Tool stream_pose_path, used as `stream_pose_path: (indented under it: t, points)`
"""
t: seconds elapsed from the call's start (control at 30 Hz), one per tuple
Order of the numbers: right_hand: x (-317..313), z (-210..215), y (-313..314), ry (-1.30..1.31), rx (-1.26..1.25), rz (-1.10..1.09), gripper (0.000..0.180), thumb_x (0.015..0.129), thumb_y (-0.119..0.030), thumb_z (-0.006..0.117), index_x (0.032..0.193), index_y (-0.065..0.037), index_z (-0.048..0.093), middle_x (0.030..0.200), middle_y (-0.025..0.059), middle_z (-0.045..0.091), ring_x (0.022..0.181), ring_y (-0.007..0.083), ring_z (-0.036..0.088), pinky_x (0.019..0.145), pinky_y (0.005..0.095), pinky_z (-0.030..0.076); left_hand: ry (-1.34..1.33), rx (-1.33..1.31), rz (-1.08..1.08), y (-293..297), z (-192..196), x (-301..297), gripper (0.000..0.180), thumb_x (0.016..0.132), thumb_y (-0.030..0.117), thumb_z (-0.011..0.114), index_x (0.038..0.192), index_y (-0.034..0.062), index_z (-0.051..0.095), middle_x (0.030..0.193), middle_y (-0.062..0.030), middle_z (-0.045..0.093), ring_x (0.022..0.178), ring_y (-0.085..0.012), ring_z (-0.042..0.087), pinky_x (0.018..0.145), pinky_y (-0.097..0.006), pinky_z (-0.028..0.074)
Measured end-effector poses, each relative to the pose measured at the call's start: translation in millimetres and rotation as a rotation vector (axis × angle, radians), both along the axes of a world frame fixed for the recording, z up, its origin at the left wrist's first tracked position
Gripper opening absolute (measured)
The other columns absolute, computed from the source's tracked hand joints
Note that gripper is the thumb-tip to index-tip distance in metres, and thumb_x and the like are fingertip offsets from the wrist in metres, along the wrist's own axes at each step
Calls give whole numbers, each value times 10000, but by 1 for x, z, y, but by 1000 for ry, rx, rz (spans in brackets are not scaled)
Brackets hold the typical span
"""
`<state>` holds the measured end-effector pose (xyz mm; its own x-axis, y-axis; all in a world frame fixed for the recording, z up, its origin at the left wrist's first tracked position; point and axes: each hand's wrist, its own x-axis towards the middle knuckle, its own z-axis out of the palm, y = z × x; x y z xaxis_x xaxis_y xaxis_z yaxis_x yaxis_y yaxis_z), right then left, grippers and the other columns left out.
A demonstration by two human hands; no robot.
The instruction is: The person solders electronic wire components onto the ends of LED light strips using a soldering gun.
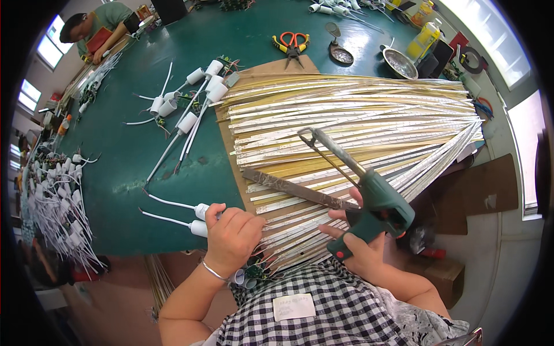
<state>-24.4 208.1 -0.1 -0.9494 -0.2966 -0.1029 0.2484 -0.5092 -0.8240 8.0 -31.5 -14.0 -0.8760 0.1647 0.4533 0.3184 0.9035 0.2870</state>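
My right hand [366,251] grips the dark green handle of a soldering gun [384,199], whose long metal tip slants up and left over the strips. Many narrow white and yellow LED strips [346,115] lie side by side on a brown board. My left hand [234,236] is closed at their near left ends, beside two white cylindrical lamp caps [199,228] with white wires. What its fingers pinch is hidden. Small green circuit boards [257,270] with thin wires hang just below that hand. A flat metal bar [300,189] lies across the strips, left of the soldering gun.
More wired white caps [187,121] lie on the green table [127,202], with a large heap [55,202] at far left. Beyond the strips are orange-handled pliers [291,49], a small metal dish [400,63] and a yellow bottle [424,40]. Another person [101,32] works at upper left.
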Motion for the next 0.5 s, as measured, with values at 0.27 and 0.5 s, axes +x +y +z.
stream_pose_path:
  t: [0.27,0.5]
  points:
    - [11,-17,2,-64,12,168,312,821,57,463,1132,66,488,1076,177,583,968,259,617,873,399,491,29,62,19,1,-7,2,132,671,69,686,746,140,603,715,22,572,725,-164,564,838,-399,333]
    - [12,-18,1,-26,-9,190,164,836,27,475,981,62,543,906,132,606,953,258,615,851,403,490,43,66,-5,0,-10,2,130,675,78,689,751,145,606,713,32,572,724,-157,566,846,-390,334]
